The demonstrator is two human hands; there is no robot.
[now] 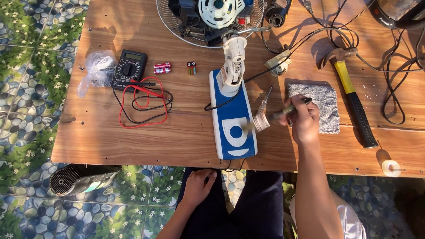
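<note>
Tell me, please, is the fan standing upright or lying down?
Lying down: the fan's blue-and-white base rests flat on the table, neck pointing away.

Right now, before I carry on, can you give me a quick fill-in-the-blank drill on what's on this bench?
1. The right hand holds a ____ over the blue and white fan base.
2. The left hand rests on the person's ____.
3. The hammer has a ____ shaft.
4. The red and black leads run from the ____.

Missing words: brush; lap; yellow; multimeter

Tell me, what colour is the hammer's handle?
The hammer has a yellow upper handle and black grip, seen in the head view.
</note>
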